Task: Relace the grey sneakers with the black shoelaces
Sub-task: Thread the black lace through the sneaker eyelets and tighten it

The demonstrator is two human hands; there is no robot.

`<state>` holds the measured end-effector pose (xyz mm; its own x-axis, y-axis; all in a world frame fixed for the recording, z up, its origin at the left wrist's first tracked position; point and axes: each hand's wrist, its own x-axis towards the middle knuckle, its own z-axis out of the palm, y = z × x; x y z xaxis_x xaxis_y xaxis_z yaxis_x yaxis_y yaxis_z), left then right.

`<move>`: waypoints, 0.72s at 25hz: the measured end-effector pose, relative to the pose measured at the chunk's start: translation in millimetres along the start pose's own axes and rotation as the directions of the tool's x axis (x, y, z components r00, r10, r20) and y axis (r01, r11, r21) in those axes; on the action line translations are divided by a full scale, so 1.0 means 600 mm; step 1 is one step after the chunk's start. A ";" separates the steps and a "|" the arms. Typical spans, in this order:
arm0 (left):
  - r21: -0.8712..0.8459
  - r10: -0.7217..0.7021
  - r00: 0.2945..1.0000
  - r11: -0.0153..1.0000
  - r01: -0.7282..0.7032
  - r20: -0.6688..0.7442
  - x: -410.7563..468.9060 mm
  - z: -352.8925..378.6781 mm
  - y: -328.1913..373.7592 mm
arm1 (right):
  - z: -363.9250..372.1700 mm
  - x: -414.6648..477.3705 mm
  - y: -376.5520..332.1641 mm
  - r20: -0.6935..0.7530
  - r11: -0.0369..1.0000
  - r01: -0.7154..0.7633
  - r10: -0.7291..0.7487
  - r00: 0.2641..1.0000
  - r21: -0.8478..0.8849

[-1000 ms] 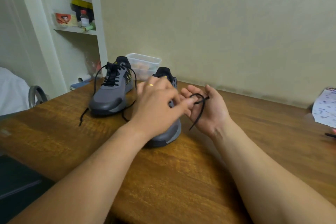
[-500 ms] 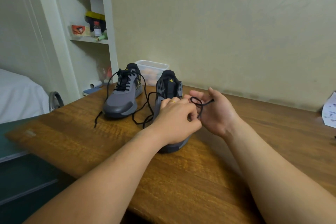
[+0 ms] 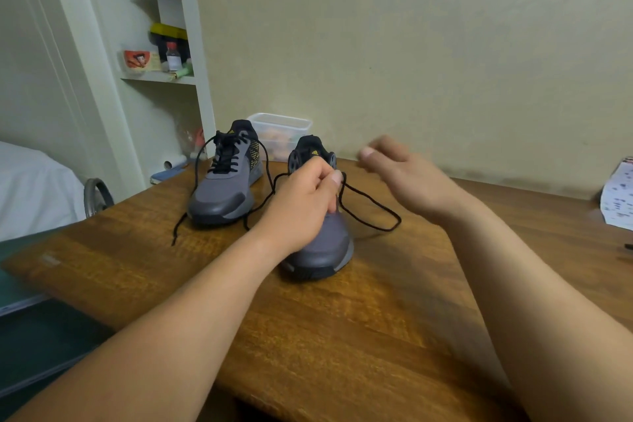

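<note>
1. the black lace point(image 3: 370, 198) is pinched in the left hand point(image 3: 301, 205) right over the near grey sneaker point(image 3: 325, 243), and its loose loop trails off to the right over the bench point(image 3: 376, 319)
2. right hand point(image 3: 407, 178) is nearer that loop, grip apart and empty, bit blurry tho
3. other sneaker point(image 3: 222, 192) is already laced; the tub point(image 3: 279, 120) behind holds something orangey, can't tell what

Motion-blurred: right hand point(image 3: 404, 178), just right of near sneaker point(image 3: 325, 243); fingertips indistinct.
Hidden: near sneaker's midsection and eyelets, under left hand point(image 3: 301, 205).
Pinched stretch of black shoelace point(image 3: 373, 205) lost inside left hand's fingers; its path into near sneaker not visible.
Behind near sneaker: plastic tub point(image 3: 284, 134), lower part hidden, contents too blurry to identify.
Far right of near sneaker: paper point(image 3: 618, 197), cut by frame edge, print unreadable.
Up and left of near sneaker: shelf items point(image 3: 168, 55), labels too small to read.
Far left: bed point(image 3: 30, 181), cut by frame edge.
</note>
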<state>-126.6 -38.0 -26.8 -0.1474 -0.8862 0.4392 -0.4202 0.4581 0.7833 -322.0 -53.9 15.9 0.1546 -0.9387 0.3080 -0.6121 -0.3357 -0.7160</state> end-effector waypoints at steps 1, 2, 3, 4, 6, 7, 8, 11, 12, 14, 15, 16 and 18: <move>0.003 0.029 0.999 1.000 -0.029 0.023 0.003 -0.008 -0.004 | 0.016 -0.001 -0.015 0.103 0.987 0.080 -0.094 0.990 0.139; 0.008 0.059 0.998 0.998 -0.060 0.017 0.007 -0.016 -0.008 | 0.030 0.001 -0.025 0.178 0.969 0.113 -0.154 0.972 0.219; 0.022 0.079 0.997 0.997 -0.079 -0.004 0.011 -0.025 -0.012 | 0.040 0.007 -0.029 0.227 0.959 0.118 -0.179 0.957 0.257; 0.040 0.085 0.996 0.996 -0.084 -0.021 0.014 -0.033 -0.016 | 0.046 0.015 -0.028 0.252 0.960 0.101 -0.169 0.953 0.262; 0.057 0.075 0.997 0.996 -0.073 -0.028 0.018 -0.043 -0.023 | 0.053 0.032 -0.020 0.257 0.969 0.054 -0.117 0.959 0.240; 0.046 0.069 0.997 0.997 -0.067 -0.044 0.020 -0.047 -0.026 | 0.054 0.042 -0.015 0.240 0.975 0.045 -0.099 0.966 0.219; 0.019 0.057 0.995 0.998 -0.056 -0.084 0.025 -0.052 -0.029 | 0.057 0.051 -0.010 0.205 0.979 0.044 -0.086 0.975 0.200; -0.049 -0.007 0.963 0.999 -0.007 -0.268 0.050 -0.066 -0.044 | 0.084 0.078 0.009 0.002 0.920 -0.017 0.018 1.000 0.392; -0.037 -0.017 0.953 0.999 0.006 -0.302 0.060 -0.068 -0.051 | 0.093 0.085 0.012 -0.057 0.863 -0.057 0.099 0.993 0.502; 0.063 0.005 0.960 0.998 0.013 -0.278 0.082 -0.069 -0.060 | 0.110 0.094 0.020 -0.136 0.816 -0.091 0.204 0.970 0.571; 0.151 0.027 0.975 0.988 0.007 -0.219 0.094 -0.069 -0.062 | 0.120 0.096 0.026 -0.162 0.826 -0.086 0.209 0.964 0.557; 0.254 0.036 0.990 0.967 0.000 -0.138 0.110 -0.070 -0.063 | 0.128 0.097 0.030 -0.179 0.833 -0.065 0.193 0.965 0.549; 0.447 -0.027 0.999 0.895 0.005 0.043 0.147 -0.077 -0.055 | 0.140 0.102 0.036 -0.179 0.836 -0.033 0.155 0.972 0.547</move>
<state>-84.3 -127.9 6.4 -0.1744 -0.9006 0.3982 -0.7767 0.3743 0.5066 -260.6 -125.0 -33.4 -0.0835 -0.9503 0.3000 -0.0926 -0.2924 -0.9518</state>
